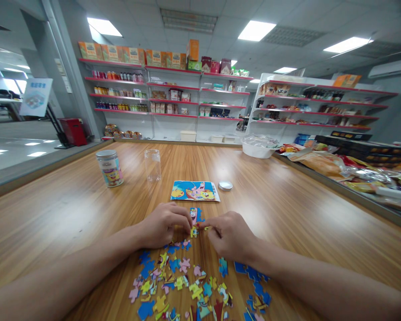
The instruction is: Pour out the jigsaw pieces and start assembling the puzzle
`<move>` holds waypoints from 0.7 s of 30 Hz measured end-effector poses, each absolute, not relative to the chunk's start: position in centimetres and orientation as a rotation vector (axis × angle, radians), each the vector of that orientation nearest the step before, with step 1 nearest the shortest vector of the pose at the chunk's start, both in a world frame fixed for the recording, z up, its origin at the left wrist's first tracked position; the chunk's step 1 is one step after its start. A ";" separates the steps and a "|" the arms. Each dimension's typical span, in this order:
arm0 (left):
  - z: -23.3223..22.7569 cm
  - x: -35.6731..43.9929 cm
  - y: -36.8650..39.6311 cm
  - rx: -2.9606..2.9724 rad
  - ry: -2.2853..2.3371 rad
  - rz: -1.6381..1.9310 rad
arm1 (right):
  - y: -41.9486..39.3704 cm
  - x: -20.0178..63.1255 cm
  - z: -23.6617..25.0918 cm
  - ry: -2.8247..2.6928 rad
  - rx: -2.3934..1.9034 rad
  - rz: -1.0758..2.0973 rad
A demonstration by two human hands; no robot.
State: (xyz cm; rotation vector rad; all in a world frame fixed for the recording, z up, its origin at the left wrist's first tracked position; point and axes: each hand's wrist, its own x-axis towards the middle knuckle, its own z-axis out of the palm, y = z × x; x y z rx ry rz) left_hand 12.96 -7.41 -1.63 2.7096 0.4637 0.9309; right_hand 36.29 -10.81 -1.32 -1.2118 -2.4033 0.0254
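**Hands meet over a puzzle piece**

Nearest us lay the loose pieces (187, 285), a bright scatter on the wooden table (70, 209), spread between our two forearms. Just beyond them our left hand (163, 225) and right hand (230, 236) came together fingertip to fingertip. Both were curled narrow, pinching at one small yellow piece (194, 231) between them; we could not tell which hand truly gripped it. Touching that spot on the far side sat a joined patch (196, 215) of pink and blue. Farther off lay the picture card (194, 191), flat, with a round lid (225, 185) just beside it on the right. Far left stood a labelled jar (109, 168), upright, and near it a clear jar (153, 165), open-topped. A white bowl (258, 149) sat far right, near the snack packets (324, 162).
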 end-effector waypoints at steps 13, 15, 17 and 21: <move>-1.8 13.0 -7.2 2.702 0.509 0.930 | -10.8 36.2 -1.3 -2.408 -1.290 -0.023; -1.8 13.0 -7.1 2.704 0.518 0.937 | -10.8 36.2 -1.3 -2.397 -1.299 -0.024; -1.8 13.0 -7.1 2.700 0.524 0.950 | -10.8 36.2 -1.3 -2.386 -1.302 -0.032; -1.9 13.0 -7.2 2.689 0.516 0.967 | -10.7 36.3 -1.4 -2.383 -1.283 -0.043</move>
